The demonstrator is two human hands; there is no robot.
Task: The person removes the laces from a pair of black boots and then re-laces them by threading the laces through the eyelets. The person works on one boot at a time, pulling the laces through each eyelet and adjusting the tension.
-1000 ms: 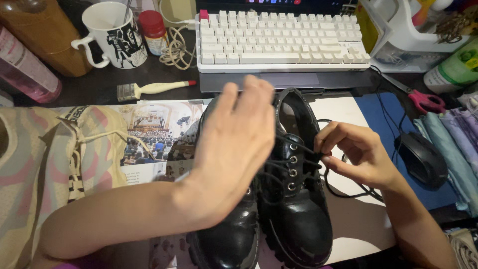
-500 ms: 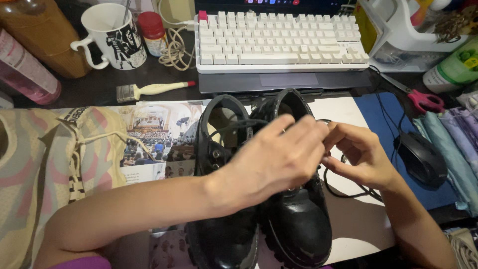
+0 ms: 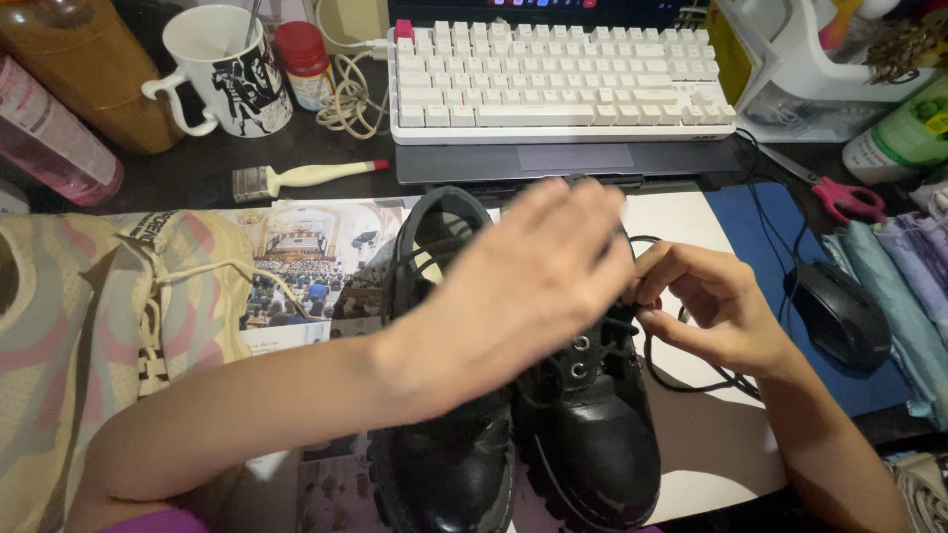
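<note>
Sitting mid-desk near the keyboard: black boots side by side; left hand is hovering flat, fingers spread, gripping nothing; right hand is pinching the thin lace. Leather probably stiff, heavy, slick; lace limp, so pinch it near the eyelets.

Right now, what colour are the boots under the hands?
Glossy black boots, with black laces; the head view shows it.

Dark desk: keyboard, mug, boots.
</note>
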